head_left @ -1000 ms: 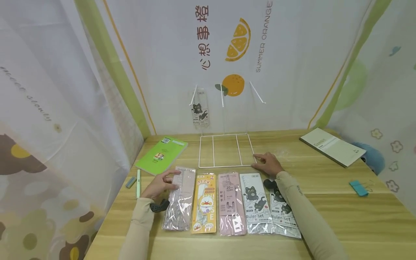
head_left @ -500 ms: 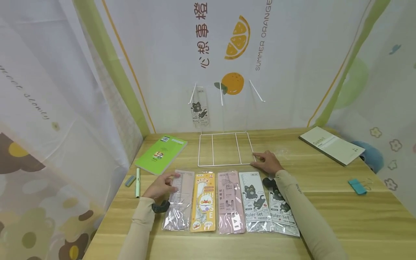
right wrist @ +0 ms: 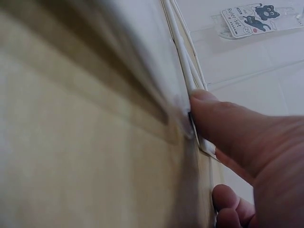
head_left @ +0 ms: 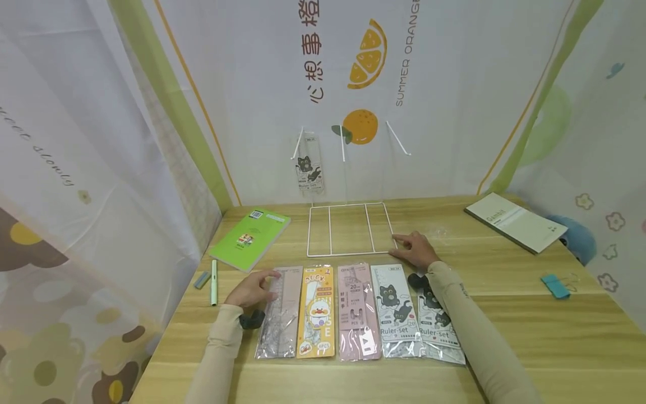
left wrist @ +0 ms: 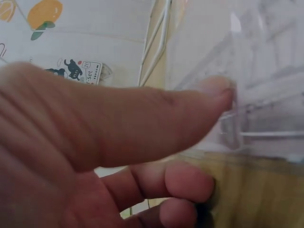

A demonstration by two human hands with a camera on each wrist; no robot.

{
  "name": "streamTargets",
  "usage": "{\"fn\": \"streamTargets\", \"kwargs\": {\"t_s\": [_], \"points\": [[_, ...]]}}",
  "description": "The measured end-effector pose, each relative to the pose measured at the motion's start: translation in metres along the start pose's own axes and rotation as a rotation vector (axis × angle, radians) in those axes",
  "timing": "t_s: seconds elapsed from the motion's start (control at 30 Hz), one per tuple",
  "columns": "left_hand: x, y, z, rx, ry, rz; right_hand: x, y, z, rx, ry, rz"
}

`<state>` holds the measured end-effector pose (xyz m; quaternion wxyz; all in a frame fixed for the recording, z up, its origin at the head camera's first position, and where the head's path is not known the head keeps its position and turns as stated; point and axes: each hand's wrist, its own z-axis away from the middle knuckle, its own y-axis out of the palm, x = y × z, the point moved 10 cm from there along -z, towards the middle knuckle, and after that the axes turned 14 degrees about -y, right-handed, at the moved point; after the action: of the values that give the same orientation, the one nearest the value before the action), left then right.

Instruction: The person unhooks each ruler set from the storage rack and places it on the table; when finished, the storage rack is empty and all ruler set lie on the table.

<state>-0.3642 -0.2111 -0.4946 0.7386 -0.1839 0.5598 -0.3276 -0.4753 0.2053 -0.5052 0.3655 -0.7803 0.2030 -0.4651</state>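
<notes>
My left hand [head_left: 250,289] lies at the left edge of a pinkish ruler-set pack [head_left: 284,320] in clear plastic. Its thumb and index finger touch the pack's upper left side, their tips apart. In the left wrist view the straight thumb [left wrist: 156,118] overlaps the clear plastic, while other fingers bend loosely below. At the near right corner of the white wire rack [head_left: 348,254] is my right hand [head_left: 416,251], thumb and index finger touching separate parts of the wire. The right wrist view shows the thumb [right wrist: 223,118] against that wire.
Beside the pinkish pack lie a yellow duck pack [head_left: 316,314], a pink pack [head_left: 357,320] and two black-cat packs. Another cat pack [head_left: 309,168] hangs on a rack hook. A green book [head_left: 252,238], pen [head_left: 214,283], pale notebook [head_left: 516,220] and blue clip [head_left: 555,287] lie around.
The pinkish pack's top has come down and the pack has shifted slightly right, the left hand moving with it. The right hand stays at the rack corner. The head view has tilted slightly.
</notes>
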Motion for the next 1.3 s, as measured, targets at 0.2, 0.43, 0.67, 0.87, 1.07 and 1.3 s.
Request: {"fn": "streamTargets", "kwargs": {"t_s": [0.2, 0.43, 0.67, 0.87, 1.07, 1.3], "points": [[-0.016, -0.018, -0.012, -0.066, 0.027, 0.006, 0.000, -0.002, 0.000, -0.001, 0.009, -0.006], [-0.071, -0.061, -0.063, -0.205, 0.179, 0.126, 0.003, -0.004, 0.007, -0.037, 0.003, -0.040], [-0.118, -0.097, -0.118, -0.221, 0.181, 0.319, 0.010, -0.006, 0.009, -0.051, -0.007, -0.039], [-0.141, -0.117, -0.145, -0.225, 0.173, 0.371, 0.004, 0.003, 0.004, -0.020, 0.044, -0.027], [-0.155, -0.129, -0.164, -0.208, 0.147, 0.467, 0.004, 0.003, 0.002, -0.026, 0.035, -0.003], [-0.171, -0.134, -0.179, -0.216, 0.165, 0.521, 0.001, 0.002, 0.007, 0.003, 0.069, 0.004]]}}
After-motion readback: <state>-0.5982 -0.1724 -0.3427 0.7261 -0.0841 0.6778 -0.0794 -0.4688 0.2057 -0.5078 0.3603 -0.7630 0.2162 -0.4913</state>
